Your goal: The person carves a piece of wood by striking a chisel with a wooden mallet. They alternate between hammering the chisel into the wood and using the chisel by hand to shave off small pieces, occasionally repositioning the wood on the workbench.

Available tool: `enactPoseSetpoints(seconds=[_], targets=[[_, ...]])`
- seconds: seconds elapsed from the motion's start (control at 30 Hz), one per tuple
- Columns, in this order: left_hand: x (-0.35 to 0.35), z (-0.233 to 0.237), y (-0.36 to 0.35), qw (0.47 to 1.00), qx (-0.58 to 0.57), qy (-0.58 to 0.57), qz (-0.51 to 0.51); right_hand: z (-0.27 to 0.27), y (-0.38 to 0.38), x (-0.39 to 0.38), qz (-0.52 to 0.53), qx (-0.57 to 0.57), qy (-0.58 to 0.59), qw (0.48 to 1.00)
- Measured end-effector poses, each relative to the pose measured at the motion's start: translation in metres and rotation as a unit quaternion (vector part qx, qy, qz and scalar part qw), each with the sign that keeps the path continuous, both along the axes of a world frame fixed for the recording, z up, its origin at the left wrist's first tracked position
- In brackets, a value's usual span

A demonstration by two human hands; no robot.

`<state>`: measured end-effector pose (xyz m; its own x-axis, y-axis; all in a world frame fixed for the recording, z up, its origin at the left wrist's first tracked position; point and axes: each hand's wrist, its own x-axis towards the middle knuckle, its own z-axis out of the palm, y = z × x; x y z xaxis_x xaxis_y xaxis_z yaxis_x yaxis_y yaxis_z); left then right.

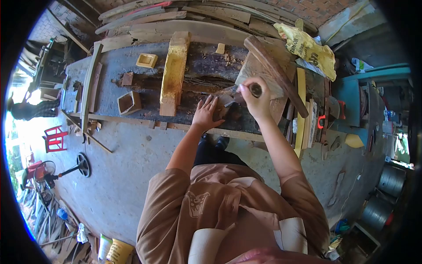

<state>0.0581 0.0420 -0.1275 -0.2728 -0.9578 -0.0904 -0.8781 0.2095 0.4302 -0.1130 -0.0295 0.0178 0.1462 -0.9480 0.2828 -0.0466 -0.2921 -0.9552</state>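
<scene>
My left hand (205, 114) lies flat on the dark workbench (151, 92), fingers spread, near its front edge. To the right of it, my right hand (257, 100) is closed in a fist around a dark round-ended object (255, 90); its lower part is hidden, so its kind cannot be told. A small pale flat piece (227, 100) is between the two hands. Left of my left hand, a yellow hollowed wooden block (171, 75) lies across the bench. Beyond my right hand, a long brown wooden beam (278, 72) rests at a slant over a wide pale board (255, 68).
A small open wooden box (137, 100) and a yellow hollowed block (147, 60) sit on the bench's left part. Long planks (176, 28) are stacked behind. A yellow sack (310, 50) lies back right. A red stool (56, 138) stands on the floor at left.
</scene>
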Motion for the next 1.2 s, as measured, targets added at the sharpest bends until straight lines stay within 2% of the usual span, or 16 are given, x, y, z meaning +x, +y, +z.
enactPoseSetpoints(seconds=[0.17,0.23,0.3,0.37,0.4,0.47,0.5,0.57,0.67,0.77,0.83,0.87,0.97,1.0,1.17,1.2], targets=[[-0.017,0.015,-0.006,0.996,-0.071,-0.006,0.061,0.014,0.0,0.019,0.02,-0.045,0.05,0.998],[-0.032,0.027,-0.02,0.963,-0.142,0.204,0.1,0.008,-0.001,0.026,0.018,-0.054,-0.006,0.998],[-0.046,0.047,-0.042,0.907,-0.159,0.381,0.084,0.004,0.0,0.024,0.029,-0.084,0.071,0.993],[-0.059,0.1,-0.05,0.826,-0.086,0.548,0.103,0.0,0.003,0.025,-0.006,-0.112,0.123,0.986],[-0.062,0.101,-0.052,0.826,-0.087,0.548,0.101,0.006,0.005,0.026,-0.039,-0.138,0.176,0.974],[-0.067,0.102,-0.054,0.743,0.076,0.651,0.136,0.02,0.008,0.018,-0.045,-0.103,0.261,0.959],[-0.07,0.101,-0.056,0.744,0.077,0.65,0.135,0.03,0.009,0.013,-0.049,-0.066,0.344,0.935],[-0.074,0.1,-0.061,0.861,-0.131,0.48,0.102,0.035,0.001,-0.005,0.012,-0.071,0.427,0.901],[-0.078,0.104,-0.066,0.842,-0.074,0.507,0.167,0.022,-0.03,-0.051,0.044,-0.083,0.371,0.924],[-0.083,0.104,-0.072,0.853,-0.063,0.484,0.183,0.012,-0.053,-0.089,-0.071,0.001,0.458,0.886],[-0.087,0.109,-0.074,0.865,-0.07,0.464,0.176,-0.001,-0.061,-0.104,-0.124,0.158,0.64,0.742],[-0.089,0.111,-0.074,0.87,-0.069,0.459,0.166,-0.005,-0.055,-0.111,-0.138,0.118,0.671,0.719],[-0.096,0.112,-0.078,0.882,-0.067,0.439,0.154,0.016,-0.059,-0.116,-0.031,0.204,0.63,0.749],[-0.099,0.113,-0.078,0.891,-0.066,0.422,0.158,0.015,-0.055,-0.115,-0.048,0.124,0.651,0.748],[-0.106,0.114,-0.086,0.898,-0.045,0.407,0.164,0.035,-0.045,-0.126,-0.018,0.138,0.643,0.753],[-0.107,0.112,-0.088,0.904,-0.037,0.392,0.166,0.037,-0.038,-0.131,-0.022,0.124,0.609,0.783]])
